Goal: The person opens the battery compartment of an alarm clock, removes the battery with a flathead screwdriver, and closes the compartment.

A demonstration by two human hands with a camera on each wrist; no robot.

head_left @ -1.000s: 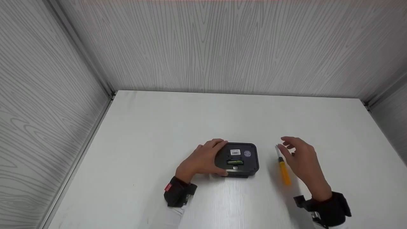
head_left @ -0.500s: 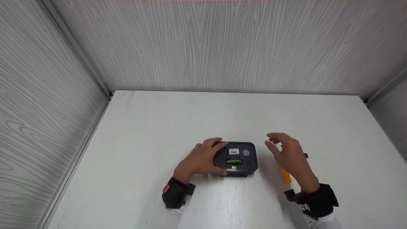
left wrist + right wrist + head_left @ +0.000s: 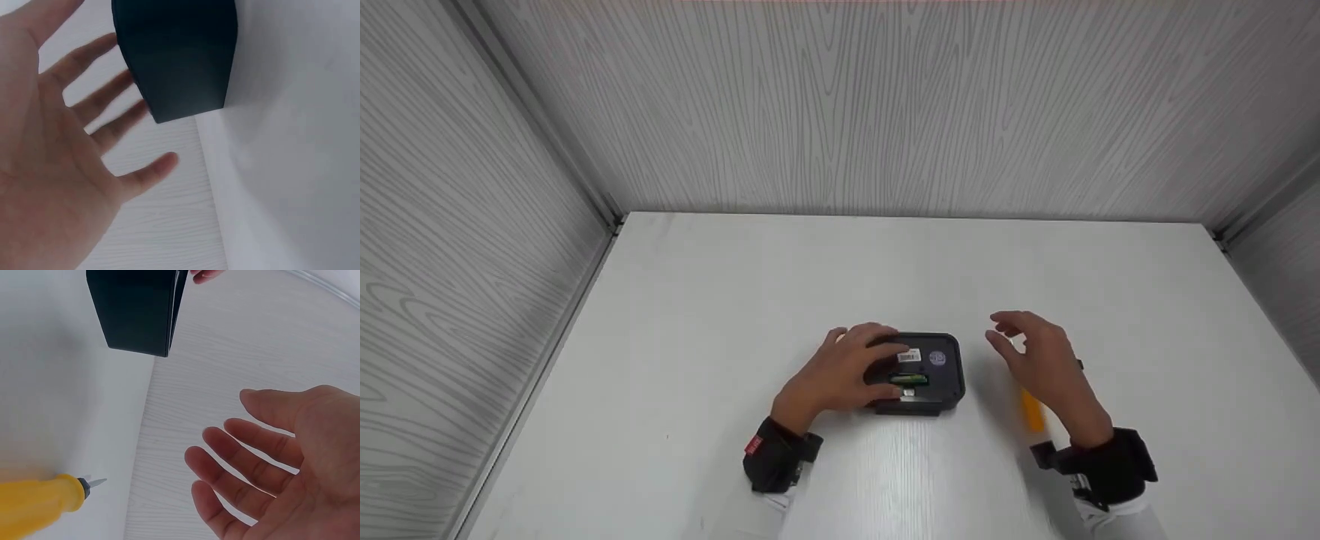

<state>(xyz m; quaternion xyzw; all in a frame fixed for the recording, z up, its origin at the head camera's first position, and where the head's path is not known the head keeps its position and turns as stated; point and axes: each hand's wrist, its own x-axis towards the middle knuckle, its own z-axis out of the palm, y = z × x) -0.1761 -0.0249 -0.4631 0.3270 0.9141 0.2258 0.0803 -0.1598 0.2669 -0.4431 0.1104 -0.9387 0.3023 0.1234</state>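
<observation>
The white worktop [image 3: 735,300] carries a black box [image 3: 937,375] near its front middle. The left hand [image 3: 840,375] lies over the box's left side, fingers spread flat on top, likely steadying it. The right hand [image 3: 1042,360] hovers open and empty above a yellow screwdriver [image 3: 1032,411] beside the box.
</observation>
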